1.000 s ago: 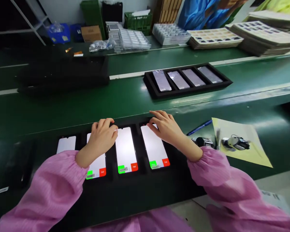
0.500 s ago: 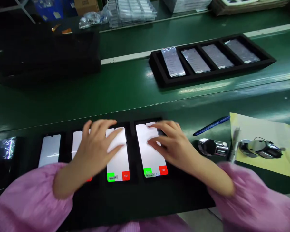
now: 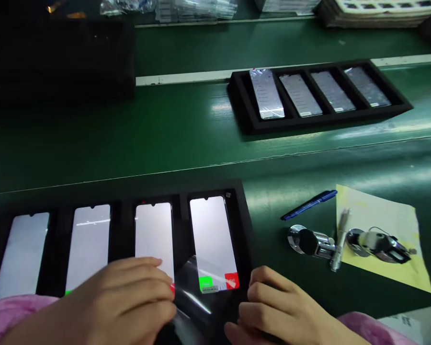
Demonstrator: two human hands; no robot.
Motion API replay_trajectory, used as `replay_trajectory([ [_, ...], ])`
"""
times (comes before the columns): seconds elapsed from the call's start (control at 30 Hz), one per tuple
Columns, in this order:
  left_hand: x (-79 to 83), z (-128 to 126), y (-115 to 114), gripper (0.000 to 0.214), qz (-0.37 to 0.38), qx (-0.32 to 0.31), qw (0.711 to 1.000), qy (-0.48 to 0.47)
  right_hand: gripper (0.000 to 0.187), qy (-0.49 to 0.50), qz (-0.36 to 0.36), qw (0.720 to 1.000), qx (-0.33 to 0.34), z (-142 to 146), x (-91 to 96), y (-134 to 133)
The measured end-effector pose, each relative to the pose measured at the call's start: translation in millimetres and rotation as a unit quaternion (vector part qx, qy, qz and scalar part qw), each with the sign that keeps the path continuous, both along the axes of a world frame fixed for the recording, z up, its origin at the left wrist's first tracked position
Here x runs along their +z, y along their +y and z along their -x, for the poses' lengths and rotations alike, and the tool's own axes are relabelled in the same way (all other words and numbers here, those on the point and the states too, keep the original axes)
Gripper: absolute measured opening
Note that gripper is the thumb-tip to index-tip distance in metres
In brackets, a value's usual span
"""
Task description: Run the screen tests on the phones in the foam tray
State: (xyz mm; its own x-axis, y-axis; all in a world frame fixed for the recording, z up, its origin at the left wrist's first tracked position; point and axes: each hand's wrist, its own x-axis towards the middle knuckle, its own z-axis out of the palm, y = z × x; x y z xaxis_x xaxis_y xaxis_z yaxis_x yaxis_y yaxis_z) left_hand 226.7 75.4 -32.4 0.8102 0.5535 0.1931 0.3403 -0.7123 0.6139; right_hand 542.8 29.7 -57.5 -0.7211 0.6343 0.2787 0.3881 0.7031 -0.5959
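Note:
A black foam tray (image 3: 246,230) lies in front of me, holding several phones with lit white screens. The rightmost phone (image 3: 215,239) shows a green box and a red "Fail" box at its lower end. My left hand (image 3: 129,302) is closed over the lower part of the phone beside it (image 3: 153,235). At its fingertips a clear plastic film (image 3: 192,294) spreads toward the right, catching bright streaks of light. My right hand (image 3: 273,306) is curled at the tray's lower right corner, fingers bent inward; what they hold, if anything, is hidden.
Another black foam tray (image 3: 258,125) with several phones sits farther back on the green surface (image 3: 179,129). To the right are a blue pen (image 3: 309,204), a silver pen-like tool (image 3: 341,239), two metal devices and yellow paper (image 3: 384,206). A dark box (image 3: 64,62) stands far left.
Both hands have come down toward me, from spread over the screens to closed near the tray's lower edge. A clear film now shows between them. The view has shifted closer to the near tray.

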Motion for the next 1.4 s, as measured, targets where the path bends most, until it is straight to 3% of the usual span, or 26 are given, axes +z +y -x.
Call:
replay_trajectory([
  [0.13, -0.7, 16, 27, 0.027, -0.059, 0.012, 0.998, 0.022, 0.021, -0.066, -0.041, 0.997, -0.014, 11, 2.6, 8],
  [0.33, -9.6, 13, 52, 0.022, -0.046, 0.002, 0.999, 0.024, 0.028, -0.077, -0.054, 0.995, -0.039, 7, 1.9, 11],
  [0.57, -20.5, 24, 50, 0.031, -0.058, 0.019, 0.997, 0.038, 0.027, -0.072, -0.070, 0.994, -0.044, 11, -0.7, 22],
  [0.77, -22.7, 32, 48, 0.035, -0.091, 0.019, 0.994, 0.052, 0.024, -0.085, -0.058, 0.994, -0.022, 14, -6.4, 14],
  [0.97, -26.9, 39, 51, 0.037, -0.135, 0.050, 0.987, 0.074, 0.023, -0.111, -0.124, 0.986, -0.007, 12, -6.3, 12],
  [1.1, -29.5, 48, 56, 0.023, -0.222, 0.144, 0.951, 0.162, 0.025, -0.091, -0.140, 0.986, -0.014, 15, -3.9, 28],
  [1.2, -35.1, 54, 60, 0.027, -0.222, 0.207, 0.918, 0.256, 0.017, -0.049, -0.100, 0.992, -0.052, 19, -10.4, 56],
  [1.4, -41.8, 57, 69, 0.026, -0.210, 0.207, 0.922, 0.250, 0.012, 0.080, 0.024, 0.964, -0.254, 25, -29.2, 111],
])
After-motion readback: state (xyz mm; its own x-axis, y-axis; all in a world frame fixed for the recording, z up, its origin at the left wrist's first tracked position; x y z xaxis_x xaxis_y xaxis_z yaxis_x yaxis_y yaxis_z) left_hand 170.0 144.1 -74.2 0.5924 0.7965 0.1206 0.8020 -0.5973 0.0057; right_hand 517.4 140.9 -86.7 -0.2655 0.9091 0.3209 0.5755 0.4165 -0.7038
